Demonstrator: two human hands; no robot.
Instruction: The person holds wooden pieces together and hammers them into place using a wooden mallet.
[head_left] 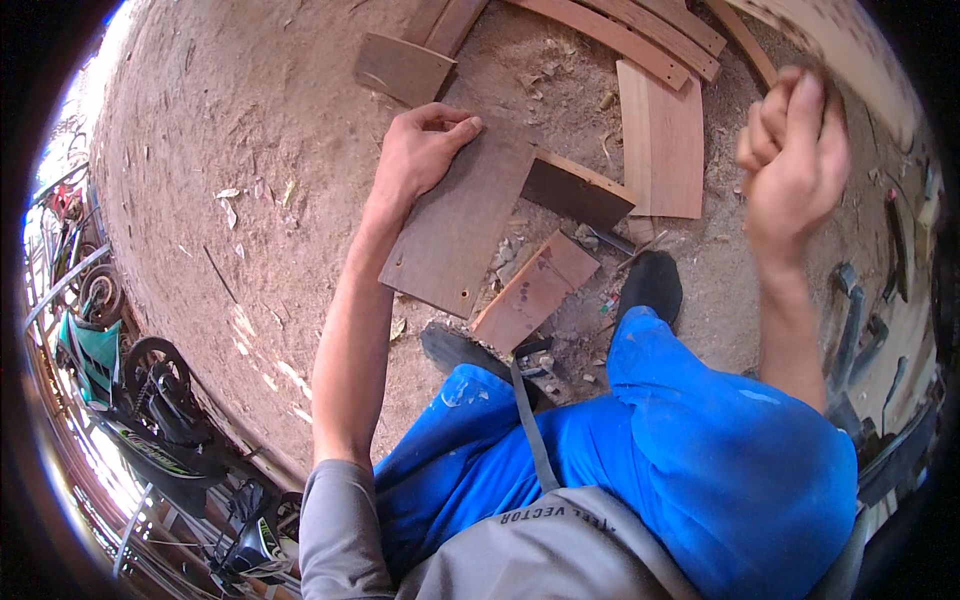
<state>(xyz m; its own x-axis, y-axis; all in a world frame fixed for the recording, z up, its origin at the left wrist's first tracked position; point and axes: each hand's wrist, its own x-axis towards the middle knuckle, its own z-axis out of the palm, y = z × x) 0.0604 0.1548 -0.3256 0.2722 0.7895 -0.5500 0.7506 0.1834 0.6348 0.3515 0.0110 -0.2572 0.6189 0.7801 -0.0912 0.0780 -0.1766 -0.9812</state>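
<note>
My left hand pinches the far left edge of a flat brown wooden board, its thumb on top. Small holes show near the board's close corners. Against its right side stands a short wooden piece with a dark face and a pale top edge. A reddish wood block sits by the board's near right side, between my feet. Off to the right, my right hand is raised above the ground with its fingers curled in. It is slightly blurred, and whatever it may hold is hidden.
Another brown board lies beyond my left hand. Long reddish slats and a wide plank lie at the far right. Dark metal tools rest along the right side. Motorbikes stand at the left.
</note>
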